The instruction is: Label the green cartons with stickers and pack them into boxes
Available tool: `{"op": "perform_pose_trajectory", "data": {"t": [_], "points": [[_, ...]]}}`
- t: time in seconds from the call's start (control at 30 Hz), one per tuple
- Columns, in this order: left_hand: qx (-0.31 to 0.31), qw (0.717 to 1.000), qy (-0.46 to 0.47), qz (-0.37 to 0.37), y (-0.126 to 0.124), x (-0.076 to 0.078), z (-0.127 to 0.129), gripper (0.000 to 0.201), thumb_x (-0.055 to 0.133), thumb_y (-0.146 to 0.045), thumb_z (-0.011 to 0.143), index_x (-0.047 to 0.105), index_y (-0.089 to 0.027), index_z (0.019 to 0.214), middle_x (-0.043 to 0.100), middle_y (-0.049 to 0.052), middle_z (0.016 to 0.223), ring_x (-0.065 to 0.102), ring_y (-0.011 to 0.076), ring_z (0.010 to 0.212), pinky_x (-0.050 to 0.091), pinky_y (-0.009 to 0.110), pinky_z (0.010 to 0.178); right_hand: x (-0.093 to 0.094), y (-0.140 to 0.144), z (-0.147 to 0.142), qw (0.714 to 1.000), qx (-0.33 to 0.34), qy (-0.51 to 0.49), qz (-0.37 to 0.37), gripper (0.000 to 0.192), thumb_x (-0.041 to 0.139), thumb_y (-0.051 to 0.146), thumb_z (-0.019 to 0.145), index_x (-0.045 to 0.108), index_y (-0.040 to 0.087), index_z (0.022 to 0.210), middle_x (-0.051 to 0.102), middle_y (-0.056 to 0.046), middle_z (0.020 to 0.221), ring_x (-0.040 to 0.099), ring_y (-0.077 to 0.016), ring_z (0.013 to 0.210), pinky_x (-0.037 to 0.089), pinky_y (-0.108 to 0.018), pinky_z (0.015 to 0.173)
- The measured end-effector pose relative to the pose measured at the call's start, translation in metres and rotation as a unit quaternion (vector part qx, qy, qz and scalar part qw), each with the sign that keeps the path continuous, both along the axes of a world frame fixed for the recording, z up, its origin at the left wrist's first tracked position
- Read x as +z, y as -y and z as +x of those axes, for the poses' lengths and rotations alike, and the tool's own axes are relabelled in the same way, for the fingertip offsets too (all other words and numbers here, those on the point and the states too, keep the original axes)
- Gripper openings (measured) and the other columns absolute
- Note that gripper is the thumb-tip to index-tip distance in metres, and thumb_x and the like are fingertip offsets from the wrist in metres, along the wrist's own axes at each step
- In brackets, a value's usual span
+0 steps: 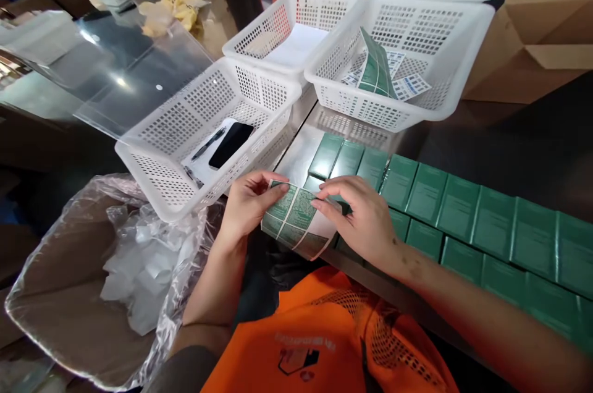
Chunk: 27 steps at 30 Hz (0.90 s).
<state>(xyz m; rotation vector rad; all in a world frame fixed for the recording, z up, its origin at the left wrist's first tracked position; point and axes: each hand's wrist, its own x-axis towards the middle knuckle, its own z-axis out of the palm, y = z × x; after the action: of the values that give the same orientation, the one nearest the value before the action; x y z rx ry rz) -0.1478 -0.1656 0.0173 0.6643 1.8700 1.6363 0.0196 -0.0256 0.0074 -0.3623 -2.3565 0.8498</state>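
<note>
My left hand (248, 202) pinches a sheet of green stickers (301, 211) by its upper left corner, thumb on top. The sheet is tilted and slightly curved, with a bare whitish patch near its right side. My right hand (359, 214) is closed at the sheet's upper right edge, its fingertips against a green sticker. Whether that sticker is lifted from the backing I cannot tell. Just beyond and to the right, small green boxes (456, 198) stand in two rows on the table, some partly hidden behind my right hand and forearm.
A white basket (278, 110) at left holds a phone (231, 144) and a pen (208, 144). Behind are a basket with white paper (299, 46) and another with sticker sheets (377, 68). A lined waste bin (60, 282) stands at lower left, a cardboard box (504, 71) at right.
</note>
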Motion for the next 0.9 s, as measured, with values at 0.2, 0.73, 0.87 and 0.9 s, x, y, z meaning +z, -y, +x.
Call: {"op": "perform_pose_trajectory", "data": {"t": [0.2, 0.73, 0.87, 0.9], "points": [[-0.003, 0.998, 0.046, -0.047, -0.012, -0.006, -0.018, 0.024, 0.087, -0.034, 0.062, 0.079, -0.016, 0.076, 0.069, 0.002, 0.063, 0.056, 0.0109, 0.052, 0.041, 0.022, 0.047, -0.008, 0.013, 0.017, 0.949, 0.170, -0.110, 0.242, 0.024, 0.057, 0.013, 0.097, 0.070, 0.032, 0.090, 0.077, 0.005, 0.089, 0.070, -0.0179, 0.097, 0.052, -0.041, 0.090], [-0.166, 0.965, -0.138, -0.148, -0.072, -0.021, -0.030, 0.034, 0.064, -0.052, 0.084, 0.074, -0.019, 0.084, 0.059, -0.002, 0.057, 0.054, 0.0144, 0.053, 0.034, 0.025, 0.050, -0.002, -0.118, -0.031, 0.935, -0.058, 0.051, -0.345, 0.032, 0.085, 0.049, 0.070, 0.075, 0.020, 0.078, 0.066, -0.001, 0.067, 0.057, -0.0144, 0.062, 0.046, -0.029, 0.058], [-0.210, 0.947, -0.175, -0.166, -0.080, -0.027, -0.034, 0.040, 0.060, -0.056, 0.086, 0.072, -0.018, 0.086, 0.058, -0.002, 0.060, 0.048, 0.0129, 0.053, 0.033, 0.025, 0.051, -0.006, -0.119, -0.047, 0.913, -0.072, 0.075, -0.394, 0.022, 0.086, 0.038, 0.072, 0.076, 0.019, 0.078, 0.068, -0.002, 0.071, 0.059, -0.0147, 0.067, 0.046, -0.027, 0.058], [-0.220, 0.943, -0.181, -0.171, -0.082, -0.029, -0.035, 0.039, 0.059, -0.056, 0.087, 0.070, -0.018, 0.083, 0.056, -0.002, 0.059, 0.046, 0.0125, 0.053, 0.032, 0.025, 0.052, -0.007, -0.119, -0.050, 0.910, -0.077, 0.080, -0.401, 0.020, 0.085, 0.036, 0.073, 0.076, 0.019, 0.078, 0.069, -0.003, 0.072, 0.060, -0.0146, 0.067, 0.046, -0.027, 0.058]]}}
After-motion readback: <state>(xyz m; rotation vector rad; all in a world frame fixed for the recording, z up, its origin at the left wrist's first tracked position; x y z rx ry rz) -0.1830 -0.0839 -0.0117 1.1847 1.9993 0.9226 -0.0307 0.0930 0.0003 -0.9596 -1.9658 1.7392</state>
